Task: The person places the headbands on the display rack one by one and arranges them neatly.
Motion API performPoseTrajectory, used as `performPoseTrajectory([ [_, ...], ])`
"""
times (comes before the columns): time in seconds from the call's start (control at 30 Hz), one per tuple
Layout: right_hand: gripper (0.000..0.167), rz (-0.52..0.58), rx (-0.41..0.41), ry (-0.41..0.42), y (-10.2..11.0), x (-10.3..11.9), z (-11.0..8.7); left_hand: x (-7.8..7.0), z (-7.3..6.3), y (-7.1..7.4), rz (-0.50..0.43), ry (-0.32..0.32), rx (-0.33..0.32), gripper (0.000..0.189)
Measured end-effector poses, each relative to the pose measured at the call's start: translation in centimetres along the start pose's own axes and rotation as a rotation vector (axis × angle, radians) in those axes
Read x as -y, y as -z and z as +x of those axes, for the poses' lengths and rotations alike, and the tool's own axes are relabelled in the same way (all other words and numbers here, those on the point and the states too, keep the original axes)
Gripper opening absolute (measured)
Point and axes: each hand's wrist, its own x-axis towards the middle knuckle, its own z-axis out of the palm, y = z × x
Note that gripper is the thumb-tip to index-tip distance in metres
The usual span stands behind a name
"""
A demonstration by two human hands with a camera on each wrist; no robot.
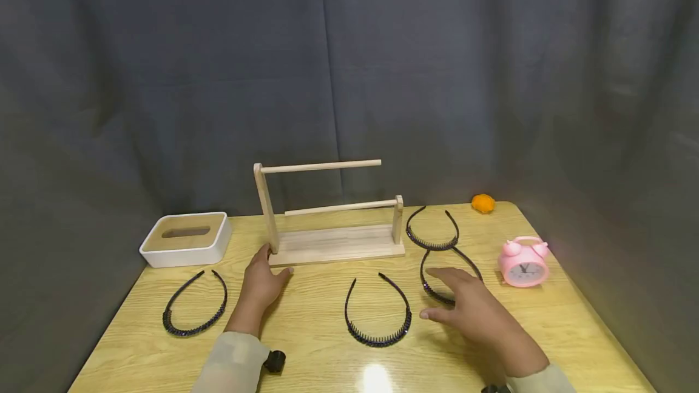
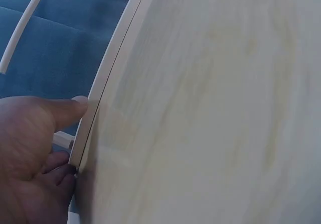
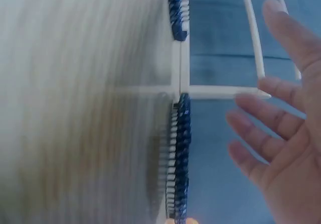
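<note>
A wooden rack [image 1: 338,244] with two dowel arms stands at the back of the table. My left hand [image 1: 263,281] holds the left end of its base; in the left wrist view, the thumb [image 2: 70,111] lies along the base's front edge [image 2: 108,73] and the fingers curl by its corner. My right hand [image 1: 477,314], fingers apart, hovers over a dark toothed headband [image 1: 438,296] and partly hides it. Behind that lies another headband [image 1: 433,244]. A third headband [image 1: 379,342] lies between my hands, and one more headband [image 1: 188,331] left of my left arm.
A white tissue box [image 1: 185,253] with a wood-look top stands at the left rear. To the right are a pink alarm clock [image 1: 524,265] and, at the back edge, a small orange object [image 1: 483,203]. A dark curtain [image 1: 338,77] hangs behind the table.
</note>
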Motion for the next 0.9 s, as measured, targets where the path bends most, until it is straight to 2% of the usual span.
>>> performPoseTrajectory([
  [0.17, 0.065, 0.099, 0.059, 0.082, -0.2, 1.0, -0.3, 0.1, 0.2, -0.2, -0.019, 0.001, -0.027, 0.087],
  [0.3, 0.056, 0.099, 0.108, 0.151, -1.0, 1.7, -0.2, 0.3, 0.4, -0.4, -0.009, 0.001, -0.058, 0.083],
  [0.5, 0.044, 0.037, 0.154, 0.267, -2.5, 2.6, 0.1, 0.8, 0.4, -0.6, 0.019, -0.028, -0.12, 0.074],
  [0.7, 0.033, -0.027, 0.225, 0.33, -3.3, 3.2, 0.5, 1.1, 0.3, -0.7, 0.026, -0.027, -0.151, 0.065],
  [0.9, 0.028, -0.119, 0.212, 0.436, -3.5, 3.6, 1.0, 0.9, 0.4, -0.8, 0.018, -0.026, -0.163, 0.065],
])
